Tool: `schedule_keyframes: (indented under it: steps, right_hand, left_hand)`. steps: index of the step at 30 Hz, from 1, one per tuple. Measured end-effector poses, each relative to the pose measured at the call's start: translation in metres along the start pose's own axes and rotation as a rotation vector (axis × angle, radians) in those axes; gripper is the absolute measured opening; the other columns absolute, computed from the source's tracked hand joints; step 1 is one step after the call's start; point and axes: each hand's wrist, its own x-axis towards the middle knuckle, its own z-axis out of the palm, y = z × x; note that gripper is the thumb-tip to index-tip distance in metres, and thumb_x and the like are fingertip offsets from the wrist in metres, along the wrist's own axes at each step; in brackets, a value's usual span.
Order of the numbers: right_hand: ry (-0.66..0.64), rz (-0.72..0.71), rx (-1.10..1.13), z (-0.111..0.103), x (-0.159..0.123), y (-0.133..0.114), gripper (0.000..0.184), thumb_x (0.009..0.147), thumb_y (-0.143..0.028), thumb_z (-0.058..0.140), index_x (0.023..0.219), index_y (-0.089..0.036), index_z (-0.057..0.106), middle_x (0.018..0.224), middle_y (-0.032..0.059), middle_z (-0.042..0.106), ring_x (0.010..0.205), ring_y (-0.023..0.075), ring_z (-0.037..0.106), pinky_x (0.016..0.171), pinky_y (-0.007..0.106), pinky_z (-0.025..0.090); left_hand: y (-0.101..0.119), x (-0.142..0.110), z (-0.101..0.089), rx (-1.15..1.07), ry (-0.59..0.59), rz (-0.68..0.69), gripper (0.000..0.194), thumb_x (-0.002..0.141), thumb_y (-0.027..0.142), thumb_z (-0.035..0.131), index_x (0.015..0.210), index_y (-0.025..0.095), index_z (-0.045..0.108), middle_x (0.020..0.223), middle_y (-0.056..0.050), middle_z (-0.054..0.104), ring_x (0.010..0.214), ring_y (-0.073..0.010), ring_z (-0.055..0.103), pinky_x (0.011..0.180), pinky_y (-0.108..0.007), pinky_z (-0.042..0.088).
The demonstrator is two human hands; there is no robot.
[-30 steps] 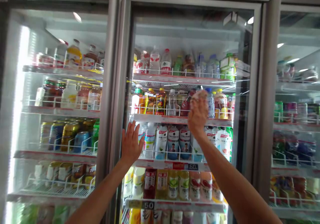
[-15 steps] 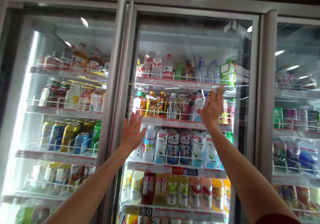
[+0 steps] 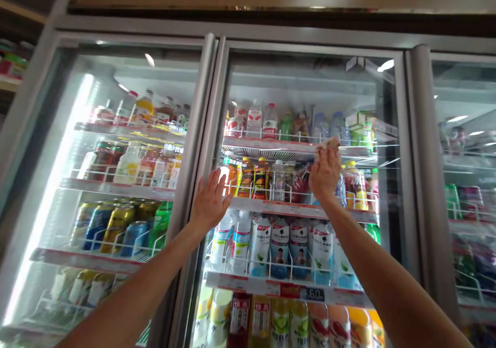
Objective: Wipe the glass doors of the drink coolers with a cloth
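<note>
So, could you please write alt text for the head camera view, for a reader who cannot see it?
A person's two bare hands press on the glass door of a lit drinks fridge: the left hand lies flat near the door's left edge, and the right hand holds a small pale cloth against the glass. Shelves of bottles and cans stand behind.

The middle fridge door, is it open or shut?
Shut: the glass door sits flush in its frame, left hand flat against it.

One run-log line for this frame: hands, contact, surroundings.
left hand: flat, open on glass fridge door | right hand: pressing small pale cloth to glass | behind: shelved drink bottles
</note>
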Motion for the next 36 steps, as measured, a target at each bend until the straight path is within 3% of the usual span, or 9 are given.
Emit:
schedule_keyframes:
  steps: [6, 9, 13, 15, 20, 23, 27, 30, 36]
  right_hand:
    - [-0.415, -0.463, 0.049, 0.034, -0.058, -0.127, 0.051, 0.086, -0.019, 0.038, 0.137, -0.023, 0.038, 0.147, 0.0017, 0.031, 0.139, 0.0244, 0.014, 0.113, 0.048, 0.018]
    - [-0.451, -0.601, 0.083, 0.038, -0.058, -0.138, 0.047, 0.088, -0.021, 0.036, 0.135, -0.025, 0.041, 0.146, -0.0005, 0.033, 0.139, 0.0210, 0.015, 0.115, 0.045, 0.016]
    - [-0.319, -0.230, -0.001, 0.044, -0.021, -0.133, 0.048, 0.089, -0.023, 0.032, 0.138, -0.020, 0.036, 0.148, 0.0053, 0.027, 0.140, 0.0244, 0.012, 0.113, 0.050, 0.015]
    - [-0.340, -0.195, -0.030, 0.048, -0.023, -0.146, 0.049, 0.089, -0.023, 0.033, 0.138, -0.020, 0.034, 0.149, 0.0053, 0.026, 0.140, 0.0259, 0.011, 0.113, 0.051, 0.015]
    - [-0.472, -0.685, 0.053, 0.051, -0.078, -0.181, 0.045, 0.089, -0.028, 0.038, 0.135, -0.026, 0.039, 0.147, -0.0029, 0.031, 0.140, 0.0211, 0.014, 0.115, 0.043, 0.015]
    - [-0.464, -0.762, 0.037, 0.044, -0.063, -0.157, 0.046, 0.089, -0.025, 0.039, 0.134, -0.027, 0.040, 0.147, -0.0023, 0.032, 0.139, 0.0200, 0.015, 0.115, 0.043, 0.015]
    - [-0.271, -0.276, -0.049, 0.027, 0.011, -0.080, 0.047, 0.089, -0.022, 0.034, 0.136, -0.021, 0.039, 0.146, 0.0060, 0.032, 0.138, 0.0261, 0.019, 0.111, 0.052, 0.018]
    - [-0.120, -0.037, -0.039, 0.016, 0.030, -0.043, 0.048, 0.089, -0.022, 0.031, 0.137, -0.022, 0.038, 0.144, 0.0079, 0.034, 0.138, 0.0287, 0.019, 0.108, 0.056, 0.020]
    - [-0.331, -0.489, -0.114, -0.002, -0.026, -0.030, 0.048, 0.087, -0.023, 0.037, 0.135, -0.031, 0.039, 0.147, -0.0031, 0.030, 0.140, 0.0201, 0.013, 0.112, 0.044, 0.019]
  left_hand:
    - [-0.009, 0.009, -0.001, -0.016, -0.023, 0.043, 0.054, 0.090, 0.039, 0.031, 0.136, 0.012, 0.036, 0.144, -0.014, 0.034, 0.135, -0.0237, 0.030, 0.113, -0.047, 0.012]
    - [-0.014, 0.007, -0.009, -0.036, 0.005, 0.027, 0.053, 0.089, 0.038, 0.033, 0.135, 0.011, 0.037, 0.144, -0.014, 0.035, 0.134, -0.0237, 0.031, 0.113, -0.046, 0.015]
    - [-0.022, 0.010, -0.022, -0.051, 0.063, 0.009, 0.053, 0.089, 0.035, 0.034, 0.137, 0.011, 0.034, 0.145, -0.014, 0.032, 0.137, -0.0224, 0.026, 0.114, -0.044, 0.015]
    - [-0.023, 0.012, -0.025, -0.063, 0.100, 0.013, 0.054, 0.090, 0.036, 0.034, 0.138, 0.011, 0.032, 0.146, -0.014, 0.031, 0.137, -0.0215, 0.025, 0.114, -0.043, 0.014]
    - [-0.015, 0.018, -0.019, -0.148, 0.157, -0.016, 0.056, 0.089, 0.037, 0.035, 0.138, 0.012, 0.031, 0.147, -0.014, 0.029, 0.138, -0.0220, 0.021, 0.114, -0.043, 0.014]
    - [-0.008, 0.023, -0.012, -0.191, 0.150, -0.013, 0.056, 0.089, 0.038, 0.036, 0.139, 0.013, 0.030, 0.147, -0.014, 0.029, 0.138, -0.0228, 0.023, 0.114, -0.045, 0.014]
    - [0.002, 0.036, -0.007, -0.210, 0.155, 0.002, 0.056, 0.090, 0.039, 0.034, 0.139, 0.013, 0.030, 0.147, -0.014, 0.027, 0.138, -0.0224, 0.022, 0.114, -0.045, 0.013]
    - [0.017, 0.048, 0.000, -0.222, 0.141, 0.003, 0.057, 0.090, 0.040, 0.034, 0.140, 0.014, 0.028, 0.148, -0.013, 0.025, 0.139, -0.0226, 0.020, 0.114, -0.046, 0.012]
    - [0.072, 0.067, 0.031, -0.255, 0.133, -0.051, 0.057, 0.088, 0.045, 0.036, 0.140, 0.021, 0.030, 0.151, -0.009, 0.021, 0.140, -0.0279, 0.012, 0.112, -0.054, 0.009]
